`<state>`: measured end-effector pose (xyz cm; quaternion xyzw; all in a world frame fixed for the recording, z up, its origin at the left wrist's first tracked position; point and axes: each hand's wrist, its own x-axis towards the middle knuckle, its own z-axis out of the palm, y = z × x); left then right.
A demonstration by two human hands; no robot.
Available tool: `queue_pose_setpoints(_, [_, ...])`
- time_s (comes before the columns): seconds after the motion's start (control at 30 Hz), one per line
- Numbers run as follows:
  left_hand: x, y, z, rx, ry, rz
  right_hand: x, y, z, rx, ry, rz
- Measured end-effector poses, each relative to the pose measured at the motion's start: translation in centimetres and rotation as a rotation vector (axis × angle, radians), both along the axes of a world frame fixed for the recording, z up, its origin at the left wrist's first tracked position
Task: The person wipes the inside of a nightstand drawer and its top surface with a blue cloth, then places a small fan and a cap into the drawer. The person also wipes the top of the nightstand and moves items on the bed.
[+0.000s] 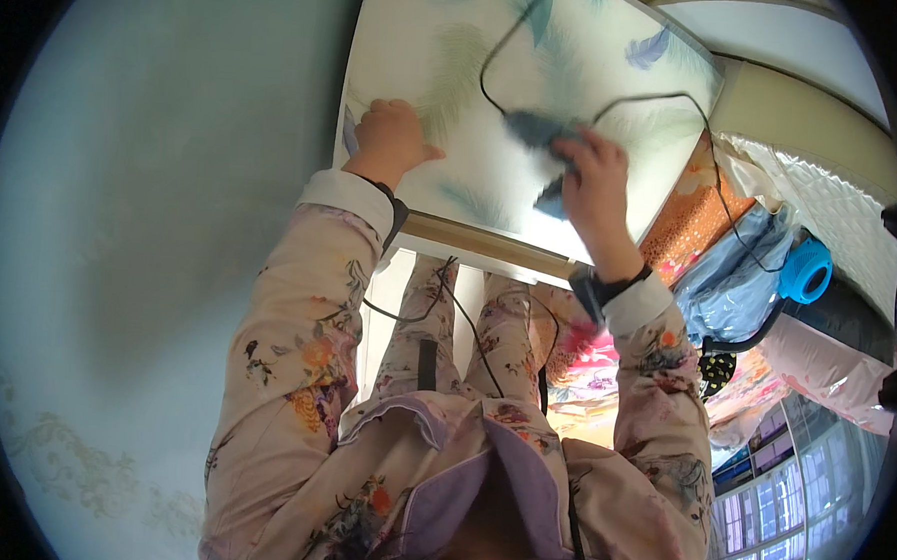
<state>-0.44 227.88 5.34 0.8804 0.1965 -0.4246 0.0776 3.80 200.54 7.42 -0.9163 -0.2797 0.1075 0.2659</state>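
A pale table (pixel 493 172) printed with green, teal and purple feathers lies in front of me. My left hand (pixel 390 137) rests on it near its left edge, thumb stuck out to the side, holding nothing. Over the right half, my right hand (pixel 595 176) has its fingers closed on a dark blue-grey thing (pixel 537 130), blurred by motion, whose kind I cannot make out. A dark part of the same colour shows below the fingers. One black cable (pixel 484 76) runs from the far edge to this thing. Dark bands circle both my wrists.
Another black cable (pixel 692 98) leads off the table's right side toward a bright blue ring-shaped object (pixel 806 272). Clear blue plastic (pixel 734 277) and colourful bedding (pixel 589 376) lie at the right. A pale wall (pixel 171 218) rises at the left. Thin cables (pixel 462 306) hang over my lap.
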Motion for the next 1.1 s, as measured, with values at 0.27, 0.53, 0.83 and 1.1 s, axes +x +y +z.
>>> queue_pose_setpoints(0.27, [1.3, 0.0, 0.9, -0.012, 0.029, -0.130, -0.2, 4.5, -2.8, -0.140, -0.154, 0.108])
queue_pose_setpoints(0.53, [1.3, -0.5, 1.7, 0.003, 0.061, -0.089, 5.6, 2.8, 1.6, 0.111, -0.165, -0.299])
queue_pose_setpoints(0.83, [0.7, -0.2, 0.8, 0.001, 0.051, -0.066, 12.4, 7.0, -6.6, -0.173, -0.359, -0.129])
queue_pose_setpoints(1.1, [0.8, -0.2, 0.8, 0.003, 0.044, -0.016, 15.5, -7.5, -5.5, -0.716, -0.316, -0.331])
